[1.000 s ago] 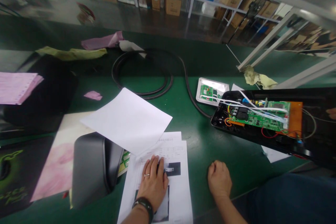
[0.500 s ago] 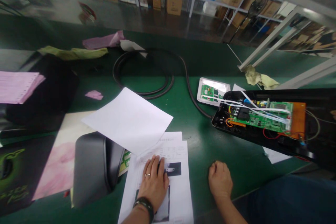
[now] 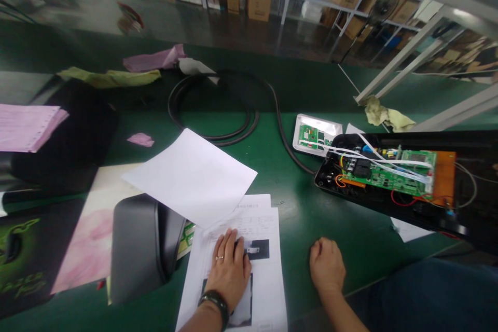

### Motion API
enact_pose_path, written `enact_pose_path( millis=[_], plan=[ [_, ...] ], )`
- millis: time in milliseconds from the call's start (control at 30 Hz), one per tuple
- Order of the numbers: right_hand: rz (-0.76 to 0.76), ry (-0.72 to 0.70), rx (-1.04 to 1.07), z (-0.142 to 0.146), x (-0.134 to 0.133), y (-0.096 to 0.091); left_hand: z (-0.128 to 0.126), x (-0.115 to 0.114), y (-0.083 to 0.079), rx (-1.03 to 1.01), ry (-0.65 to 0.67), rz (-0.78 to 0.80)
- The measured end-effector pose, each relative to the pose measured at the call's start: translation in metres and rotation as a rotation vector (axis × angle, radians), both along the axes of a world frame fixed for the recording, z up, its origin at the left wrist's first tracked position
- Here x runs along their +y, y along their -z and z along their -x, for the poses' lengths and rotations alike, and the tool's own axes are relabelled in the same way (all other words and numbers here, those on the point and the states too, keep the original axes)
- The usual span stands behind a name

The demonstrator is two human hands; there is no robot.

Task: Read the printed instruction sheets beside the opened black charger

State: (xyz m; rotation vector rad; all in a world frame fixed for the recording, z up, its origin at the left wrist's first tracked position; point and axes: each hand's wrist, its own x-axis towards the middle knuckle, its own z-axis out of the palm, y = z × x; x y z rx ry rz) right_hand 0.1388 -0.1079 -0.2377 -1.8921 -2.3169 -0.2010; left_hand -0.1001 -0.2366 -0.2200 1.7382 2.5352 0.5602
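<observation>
My left hand [image 3: 229, 267] lies flat, fingers together and stretched out, on a printed sheet [image 3: 264, 280] with photos and a table, near the bench's front edge. A ring and a dark wristband show on it. My right hand [image 3: 326, 265] rests as a loose fist on the bare green mat [image 3: 295, 207] to the right of the sheet, with nothing visible in it. A blank white sheet [image 3: 192, 179] lies tilted above the printed one. An opened black housing [image 3: 389, 199] with a green circuit board [image 3: 389, 174] and wires sits to the right.
A dark curved cover [image 3: 142, 246] stands left of my left hand. A coiled black cable [image 3: 213, 106] runs to the housing. A small white module [image 3: 315, 135], pink papers [image 3: 27, 127], crumpled cloths [image 3: 383, 114] and a black bag [image 3: 70, 140] lie around. Shelves with boxes [image 3: 257, 5] stand behind.
None of the objects or hands has moved; only the view has shifted slightly.
</observation>
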Motion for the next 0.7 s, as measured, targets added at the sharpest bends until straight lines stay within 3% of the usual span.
enact_pose_path(
  millis=[300,700],
  plan=[
    [0.013,0.001,-0.011,0.001,0.000,-0.001,0.001,-0.005,0.011,0.096,0.039,0.058],
    [-0.004,-0.015,-0.009,-0.001,0.000,0.001,0.002,-0.004,0.011,0.102,0.042,0.069]
  ],
)
